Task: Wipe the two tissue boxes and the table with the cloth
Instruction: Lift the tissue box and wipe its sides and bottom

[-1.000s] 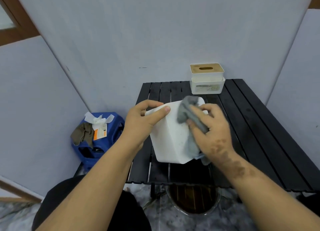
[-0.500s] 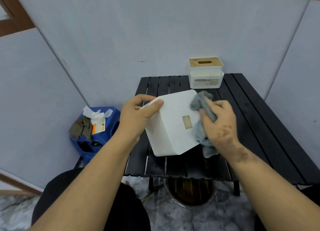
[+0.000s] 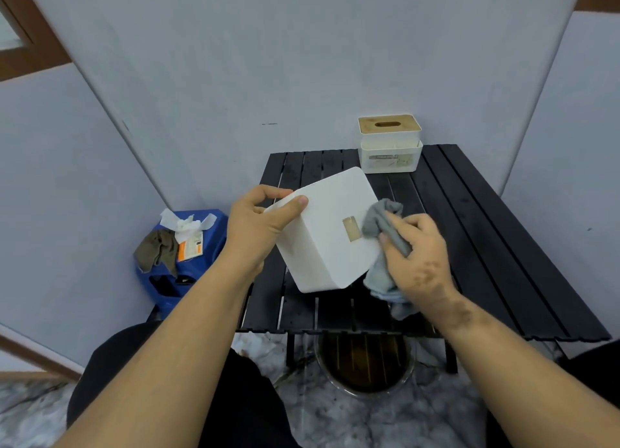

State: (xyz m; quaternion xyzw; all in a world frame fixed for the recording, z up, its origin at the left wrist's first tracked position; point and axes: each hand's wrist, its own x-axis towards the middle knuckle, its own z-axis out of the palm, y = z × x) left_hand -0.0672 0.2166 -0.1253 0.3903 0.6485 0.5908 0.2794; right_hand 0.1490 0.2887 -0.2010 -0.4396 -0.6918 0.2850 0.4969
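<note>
While the left hand [image 3: 258,226] grips the tilted white tissue box [image 3: 327,233] above the bench [image 3: 486,246], the right hand [image 3: 416,256] presses the bunched cloth [image 3: 382,219] against it; hard rubbing could twist the box loose.

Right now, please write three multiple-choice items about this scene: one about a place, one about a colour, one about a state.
1. Where is the tissue box with the wooden lid?
A. at the far edge of the table
B. on the floor
C. in the left hand

2. What colour is the cloth?
A. red
B. grey
C. yellow

3. How is the white tissue box?
A. flat on the table
B. held tilted by the left hand
C. stacked on the other box

Answers:
1 A, it stands by the back wall.
2 B, grey folds show in the right hand.
3 B, thumb and fingers grip its corner.
</note>
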